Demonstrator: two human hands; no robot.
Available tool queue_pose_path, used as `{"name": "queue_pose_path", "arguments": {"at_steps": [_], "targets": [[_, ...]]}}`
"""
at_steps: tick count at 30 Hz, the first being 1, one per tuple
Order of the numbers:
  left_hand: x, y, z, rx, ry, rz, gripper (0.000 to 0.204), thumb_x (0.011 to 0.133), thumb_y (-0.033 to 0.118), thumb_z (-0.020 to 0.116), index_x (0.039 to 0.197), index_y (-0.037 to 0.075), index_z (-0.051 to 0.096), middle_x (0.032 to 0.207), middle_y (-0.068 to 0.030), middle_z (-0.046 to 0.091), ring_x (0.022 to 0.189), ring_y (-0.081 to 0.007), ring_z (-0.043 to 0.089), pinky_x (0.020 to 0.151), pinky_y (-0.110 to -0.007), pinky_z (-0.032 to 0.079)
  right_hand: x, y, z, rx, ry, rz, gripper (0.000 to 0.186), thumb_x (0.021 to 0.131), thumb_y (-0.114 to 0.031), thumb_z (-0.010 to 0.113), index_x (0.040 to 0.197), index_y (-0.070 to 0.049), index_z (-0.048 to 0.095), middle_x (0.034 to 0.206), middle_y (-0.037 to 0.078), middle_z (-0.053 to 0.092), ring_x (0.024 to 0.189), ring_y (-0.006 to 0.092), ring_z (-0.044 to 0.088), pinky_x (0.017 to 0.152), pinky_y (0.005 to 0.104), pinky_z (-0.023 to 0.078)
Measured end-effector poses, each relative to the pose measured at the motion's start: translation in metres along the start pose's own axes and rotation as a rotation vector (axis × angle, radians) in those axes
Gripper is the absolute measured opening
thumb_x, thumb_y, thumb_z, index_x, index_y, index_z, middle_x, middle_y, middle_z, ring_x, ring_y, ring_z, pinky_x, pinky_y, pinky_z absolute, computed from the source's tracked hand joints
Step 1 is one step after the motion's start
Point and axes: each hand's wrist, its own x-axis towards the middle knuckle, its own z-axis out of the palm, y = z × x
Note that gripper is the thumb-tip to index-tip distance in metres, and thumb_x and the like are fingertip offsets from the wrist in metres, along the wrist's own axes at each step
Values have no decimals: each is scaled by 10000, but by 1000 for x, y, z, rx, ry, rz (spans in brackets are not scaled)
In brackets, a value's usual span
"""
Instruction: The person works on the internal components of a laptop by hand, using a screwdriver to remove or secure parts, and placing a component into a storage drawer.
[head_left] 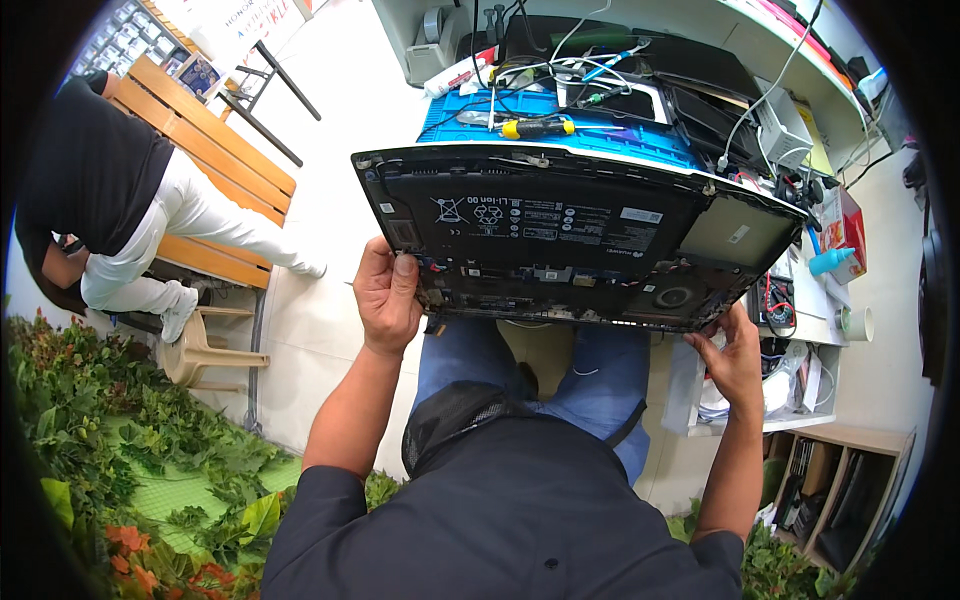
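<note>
An opened laptop base (470,245) is tilted up in front of me, its inside facing me. A wide black battery (530,222), a round fan (672,296) and small boards show in it. My left hand (388,295) grips its left edge, thumb on the near face and fingers behind. At the lower right corner my right hand (733,355) pinches the edge. The fingers behind the laptop are partly hidden. Just beyond it, a yellow-and-black screwdriver (538,129) lies on a blue work mat (450,122).
Cables, a white-and-red tube (462,72) and dark panels (700,70) crowd the bench. At right are a light-blue bottle (832,262), a multimeter (778,300) and an open drawer (690,400). To the left, a person in white trousers (190,210) is by a wooden bench (215,150) and a plastic stool (205,352).
</note>
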Motion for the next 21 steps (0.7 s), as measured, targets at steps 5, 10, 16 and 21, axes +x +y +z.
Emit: {"name": "queue_pose_path", "arguments": {"at_steps": [5, 10, 16, 21], "targets": [[6, 5, 13, -6, 15, -30, 261, 1165, 99, 563, 1377, -52, 573, 1247, -111, 719, 1092, -109, 678, 977, -263, 552, -2, 3, -3, -31, 20, -29, 516, 807, 81, 855, 1279, 18, 656, 1021, 77, 754, 863, 171, 644, 822, 322, 526], [2, -14, -15, 146, 112, -53, 336, 1145, 32, 559, 1476, -24, 552, 1306, -103, 721, 1077, -133, 710, 941, -276, 584, -6, 8, -11, -155, 6, -50, 623, 818, -35, 916, 1363, 17, 618, 1051, 117, 752, 901, 207, 676, 847, 362, 556], [15, -11, -6, -48, 68, -131, 335, 1175, 83, 495, 1486, -38, 526, 1358, -157, 711, 1177, -190, 717, 1021, -338, 592, 3, 4, -13, -183, -25, -18, 694, 813, -115, 971, 1380, 33, 600, 985, 98, 704, 877, 186, 658, 833, 352, 574], [29, -10, 8, -140, 26, -277, 377, 1180, 74, 468, 1541, -34, 468, 1375, -179, 705, 1193, -222, 738, 1031, -377, 628, -4, 7, -17, -143, -18, -24, 714, 812, -99, 965, 1419, 40, 616, 998, 105, 716, 883, 195, 660, 856, 354, 587]]}}
